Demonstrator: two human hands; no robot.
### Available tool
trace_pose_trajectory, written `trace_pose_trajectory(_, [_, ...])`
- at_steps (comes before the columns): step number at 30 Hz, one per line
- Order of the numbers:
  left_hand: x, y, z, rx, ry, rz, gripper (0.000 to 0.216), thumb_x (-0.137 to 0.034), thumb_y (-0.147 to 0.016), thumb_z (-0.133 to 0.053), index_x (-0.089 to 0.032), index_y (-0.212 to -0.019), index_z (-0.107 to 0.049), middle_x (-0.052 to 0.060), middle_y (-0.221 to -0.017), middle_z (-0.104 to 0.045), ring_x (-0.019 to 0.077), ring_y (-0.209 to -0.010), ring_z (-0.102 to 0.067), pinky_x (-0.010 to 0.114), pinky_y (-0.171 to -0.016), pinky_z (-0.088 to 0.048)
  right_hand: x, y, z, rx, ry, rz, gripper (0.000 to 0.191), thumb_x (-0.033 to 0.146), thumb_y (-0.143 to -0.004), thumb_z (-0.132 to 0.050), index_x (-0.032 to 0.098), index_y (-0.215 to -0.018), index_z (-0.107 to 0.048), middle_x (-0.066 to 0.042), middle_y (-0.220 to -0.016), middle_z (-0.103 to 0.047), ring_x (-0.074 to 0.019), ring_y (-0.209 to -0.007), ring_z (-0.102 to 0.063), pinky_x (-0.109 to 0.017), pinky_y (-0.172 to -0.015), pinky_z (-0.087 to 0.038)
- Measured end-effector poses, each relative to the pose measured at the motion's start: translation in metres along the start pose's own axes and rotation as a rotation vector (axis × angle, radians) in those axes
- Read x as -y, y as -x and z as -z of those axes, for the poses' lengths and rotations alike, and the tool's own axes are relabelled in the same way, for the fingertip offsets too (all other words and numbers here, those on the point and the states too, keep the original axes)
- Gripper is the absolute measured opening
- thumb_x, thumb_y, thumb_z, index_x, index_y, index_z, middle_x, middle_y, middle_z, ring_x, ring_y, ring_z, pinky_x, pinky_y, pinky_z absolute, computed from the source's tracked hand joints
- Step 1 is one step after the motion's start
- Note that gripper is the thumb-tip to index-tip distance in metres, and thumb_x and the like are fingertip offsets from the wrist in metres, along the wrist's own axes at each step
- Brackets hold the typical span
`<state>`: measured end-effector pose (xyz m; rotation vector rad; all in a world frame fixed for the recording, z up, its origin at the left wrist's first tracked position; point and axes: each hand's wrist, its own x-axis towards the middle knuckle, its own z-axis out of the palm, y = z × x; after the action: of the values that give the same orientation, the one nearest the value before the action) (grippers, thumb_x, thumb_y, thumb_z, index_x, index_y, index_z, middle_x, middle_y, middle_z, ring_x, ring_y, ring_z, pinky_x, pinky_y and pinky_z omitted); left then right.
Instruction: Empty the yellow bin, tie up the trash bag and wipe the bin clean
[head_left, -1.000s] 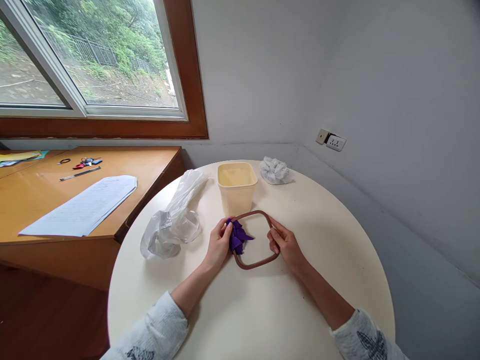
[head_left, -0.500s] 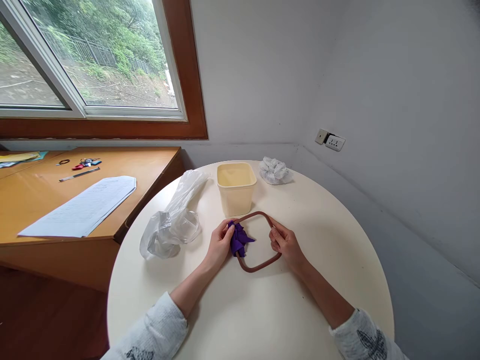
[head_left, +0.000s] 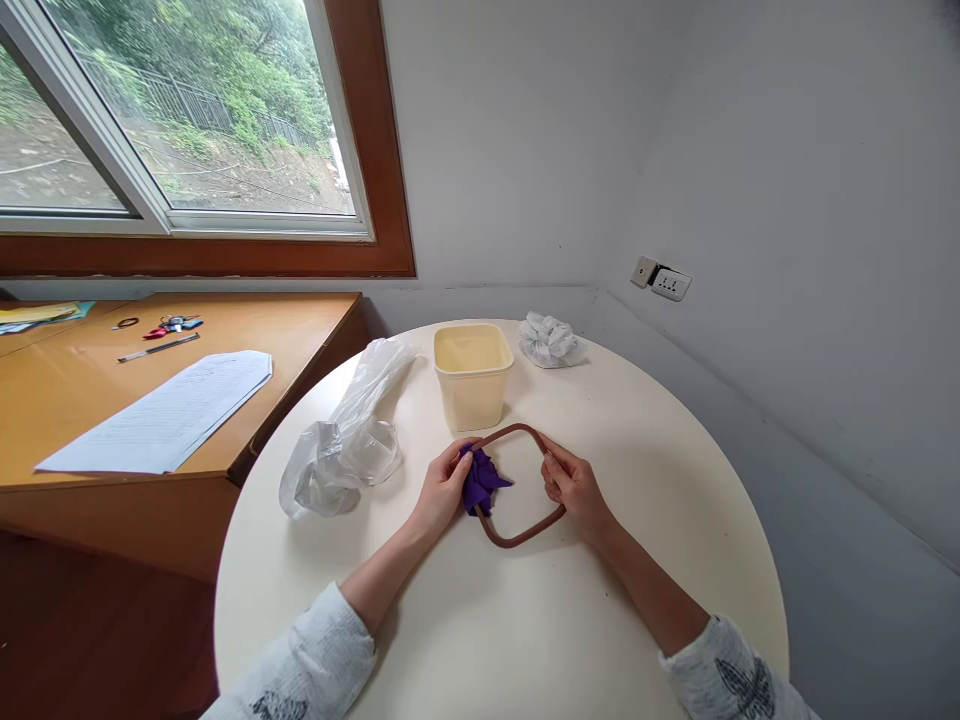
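Note:
My left hand (head_left: pixel 444 482) is closed on a crumpled purple cloth (head_left: pixel 480 478), pressing it around the left side of a brown frame (head_left: pixel 513 543). The frame is a rounded square ring with an open middle. On its opposite side, my right hand (head_left: pixel 574 486) grips the frame with bent fingers. Both hands hold it low over the white round table (head_left: pixel 480 630). Just beyond the frame stands an upright cream plastic bin (head_left: pixel 472 395), with no contents showing inside.
A clear plastic bag (head_left: pixel 352 440) lies to the left on the table, and a crumpled whitish bag (head_left: pixel 551 340) is at the back right. The wooden desk (head_left: pixel 300 320) at left holds papers (head_left: pixel 169 415), a pen (head_left: pixel 159 348) and keys (head_left: pixel 176 324). Walls enclose the back and right.
The cloth and frame have shifted very slightly to the right and toward me, along with my hands. Both grips stay the same.

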<state>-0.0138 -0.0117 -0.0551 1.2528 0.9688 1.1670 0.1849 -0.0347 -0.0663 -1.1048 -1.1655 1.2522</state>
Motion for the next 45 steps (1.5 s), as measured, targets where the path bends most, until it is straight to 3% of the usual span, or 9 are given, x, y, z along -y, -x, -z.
trace_pose_trajectory(9, [-0.0052,0.0019,0.0004,0.038,-0.002,0.010,0.024,-0.038,-0.080,-0.058,-0.016,-0.090,-0.065,0.002,-0.071,-0.059,0.0138,-0.065,-0.054,0.024,-0.060,-0.042,0.0015,0.0000,0.0000,-0.038,0.069,-0.005,0.058,0.044,-0.081,-0.050,0.013,-0.131,-0.047,0.008,-0.053,-0.025,-0.0057,-0.044,-0.019,-0.021,-0.040,-0.017])
trace_pose_trajectory(14, [-0.0030,0.0016,0.0007,0.050,-0.015,-0.001,0.025,-0.037,-0.081,-0.056,-0.017,-0.094,-0.064,0.003,-0.076,-0.060,0.0157,-0.070,-0.056,0.025,-0.064,-0.043,-0.0022,-0.0002,0.0028,-0.035,0.086,0.005,0.057,0.043,-0.082,-0.048,0.014,-0.131,-0.046,0.008,-0.054,-0.025,-0.0055,-0.043,-0.019,-0.021,-0.040,-0.017])
trace_pose_trajectory(23, [-0.0031,0.0001,0.0012,0.030,-0.065,0.004,0.029,-0.034,-0.078,-0.060,-0.021,-0.103,-0.067,0.008,-0.105,-0.065,0.0251,-0.099,-0.057,0.035,-0.088,-0.041,-0.0030,-0.0004,0.0026,-0.037,0.116,0.026,0.057,0.044,-0.083,-0.047,0.014,-0.131,-0.046,0.008,-0.052,-0.024,-0.0060,-0.042,-0.019,-0.021,-0.039,-0.018])
trace_pose_trajectory(36, [-0.0076,0.0019,0.0002,0.077,-0.007,0.012,0.028,-0.035,-0.077,-0.060,-0.019,-0.098,-0.069,0.009,-0.101,-0.066,0.0256,-0.097,-0.058,0.033,-0.086,-0.043,0.0028,0.0017,0.0003,-0.022,0.067,-0.002,0.054,0.043,-0.083,-0.048,0.015,-0.129,-0.049,0.009,-0.050,-0.021,-0.0066,-0.042,-0.017,-0.022,-0.040,-0.017])
trace_pose_trajectory(45, [-0.0073,0.0033,0.0012,0.128,-0.029,0.036,0.029,-0.034,-0.080,-0.057,-0.021,-0.103,-0.068,0.008,-0.098,-0.067,0.0231,-0.091,-0.061,0.028,-0.074,-0.046,0.0044,0.0034,-0.0005,-0.023,0.138,0.006,0.049,0.041,-0.085,-0.045,0.015,-0.127,-0.052,0.008,-0.049,-0.022,-0.0073,-0.043,-0.018,-0.023,-0.041,-0.017])
